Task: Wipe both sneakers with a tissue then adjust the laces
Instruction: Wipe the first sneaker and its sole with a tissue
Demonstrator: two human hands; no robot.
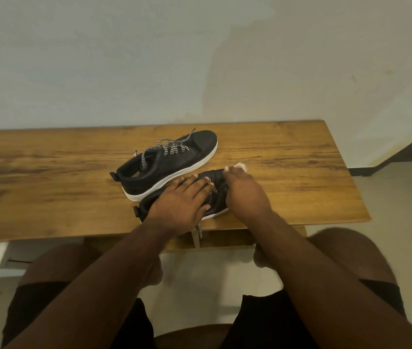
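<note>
Black leather and a white sole made up the near sneaker (215, 197), which lay on the wooden counter (288, 157) close to its front edge, toe pointing away and to the right. The left hand (182, 200) rested flat across its laced middle, fingers (195, 183) straight and spread a little, pressing the shoe down. The right hand (246, 195) sat over the toe end with its fingers curled round a white tissue (237, 167), a crumpled corner of which showed past the knuckles at the tip of the shoe. One zigzag-patterned lace end (200, 229) hung over the counter's front edge below the left wrist. Just behind, almost touching, lay the far sneaker (172, 165), alike in colour, its black-and-white laces (167, 147) loose and sprawled over the tongue. Behind the counter rose a pale wall (200, 59); below it showed the person's knees and dark shorts (263, 323).
</note>
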